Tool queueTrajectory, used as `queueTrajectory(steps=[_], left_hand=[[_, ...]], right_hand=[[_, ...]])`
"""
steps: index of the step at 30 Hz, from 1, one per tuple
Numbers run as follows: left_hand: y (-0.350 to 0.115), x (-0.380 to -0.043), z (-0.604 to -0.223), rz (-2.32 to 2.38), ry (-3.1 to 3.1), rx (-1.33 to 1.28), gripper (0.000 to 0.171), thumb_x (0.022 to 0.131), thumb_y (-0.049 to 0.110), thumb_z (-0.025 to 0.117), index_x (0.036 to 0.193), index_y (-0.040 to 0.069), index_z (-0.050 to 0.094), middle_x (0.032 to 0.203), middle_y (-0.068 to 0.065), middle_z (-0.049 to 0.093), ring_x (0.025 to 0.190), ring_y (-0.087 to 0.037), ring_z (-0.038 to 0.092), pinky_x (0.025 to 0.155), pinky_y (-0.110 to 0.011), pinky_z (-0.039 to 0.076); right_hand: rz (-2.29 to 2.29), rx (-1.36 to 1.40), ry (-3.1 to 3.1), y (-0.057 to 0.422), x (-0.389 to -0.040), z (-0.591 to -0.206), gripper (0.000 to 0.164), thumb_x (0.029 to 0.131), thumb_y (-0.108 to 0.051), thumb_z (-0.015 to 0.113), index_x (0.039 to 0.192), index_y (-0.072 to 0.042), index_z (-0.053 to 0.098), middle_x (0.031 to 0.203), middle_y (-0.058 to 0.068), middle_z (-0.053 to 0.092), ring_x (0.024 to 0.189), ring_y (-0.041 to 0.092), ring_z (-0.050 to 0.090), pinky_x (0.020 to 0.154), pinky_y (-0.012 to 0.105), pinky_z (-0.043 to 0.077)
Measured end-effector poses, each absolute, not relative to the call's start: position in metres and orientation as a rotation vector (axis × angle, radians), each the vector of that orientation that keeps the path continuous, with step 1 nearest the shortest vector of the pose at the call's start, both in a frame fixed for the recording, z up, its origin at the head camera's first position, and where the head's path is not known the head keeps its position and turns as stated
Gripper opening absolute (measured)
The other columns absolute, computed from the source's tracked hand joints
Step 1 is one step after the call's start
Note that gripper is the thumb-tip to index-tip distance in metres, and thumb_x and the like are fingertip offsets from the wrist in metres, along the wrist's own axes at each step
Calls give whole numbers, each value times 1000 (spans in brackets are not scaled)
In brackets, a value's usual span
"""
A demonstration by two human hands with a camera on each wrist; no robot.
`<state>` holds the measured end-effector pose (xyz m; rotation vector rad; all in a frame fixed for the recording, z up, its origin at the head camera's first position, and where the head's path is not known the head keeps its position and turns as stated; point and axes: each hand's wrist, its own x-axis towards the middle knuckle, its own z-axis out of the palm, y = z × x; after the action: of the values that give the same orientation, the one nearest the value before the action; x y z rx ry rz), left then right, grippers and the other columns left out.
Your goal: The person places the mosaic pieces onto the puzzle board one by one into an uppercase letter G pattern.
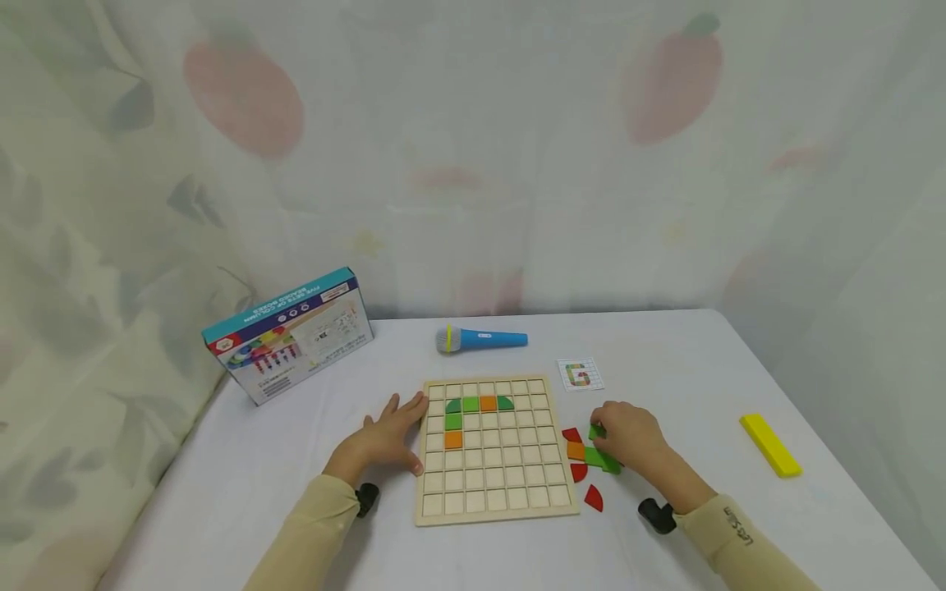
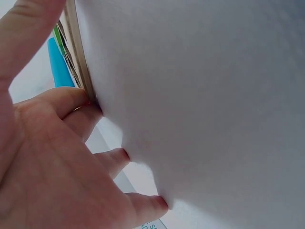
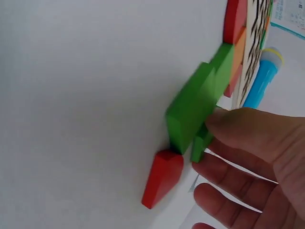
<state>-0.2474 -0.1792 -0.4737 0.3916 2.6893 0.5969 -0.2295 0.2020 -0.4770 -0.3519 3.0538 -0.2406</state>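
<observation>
My left hand [image 1: 383, 442] rests with spread fingers at the left edge of a wooden grid board [image 1: 422, 492], touching its frame. On the board, a row holds a dark green quarter-round tile [image 1: 453, 405], a green square, an orange square and another dark green quarter-round. Below its left end sit a green square [image 1: 453, 422] and an orange square [image 1: 453, 441]. Right of the board, my right hand [image 1: 631, 435] pinches a green tile [image 3: 198, 148] between thumb and fingers. Around it lie green tiles [image 3: 191, 107], an orange tile [image 1: 576, 451] and red quarter-round tiles [image 1: 594, 497].
A pattern card [image 1: 580, 374] with a coloured G lies beyond the board's right corner. A blue toy microphone [image 1: 491, 339] lies behind the board. At the back left stands a cardboard box [image 1: 291, 336]; a yellow bar [image 1: 771, 445] is at the far right.
</observation>
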Motion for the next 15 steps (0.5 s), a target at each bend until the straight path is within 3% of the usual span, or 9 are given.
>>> queueTrajectory(steps=[6, 15], left_hand=[[-178, -247, -472, 591, 2686, 391, 114, 52, 30, 85, 147, 15, 24, 154, -3, 13, 139, -39, -2, 95, -75, 0], [-177, -247, -471, 590, 2686, 397, 114, 52, 30, 86, 147, 15, 25, 154, -3, 13, 139, -39, -2, 95, -75, 1]], right_hand=[[-246, -442, 3101, 190, -233, -473, 24, 72, -23, 77, 91, -10, 70, 77, -1, 59, 64, 14, 48, 56, 26, 45], [-271, -800, 3167, 143, -235, -461, 25, 72, -25, 78, 91, -12, 70, 80, -4, 60, 66, 11, 54, 51, 25, 43]])
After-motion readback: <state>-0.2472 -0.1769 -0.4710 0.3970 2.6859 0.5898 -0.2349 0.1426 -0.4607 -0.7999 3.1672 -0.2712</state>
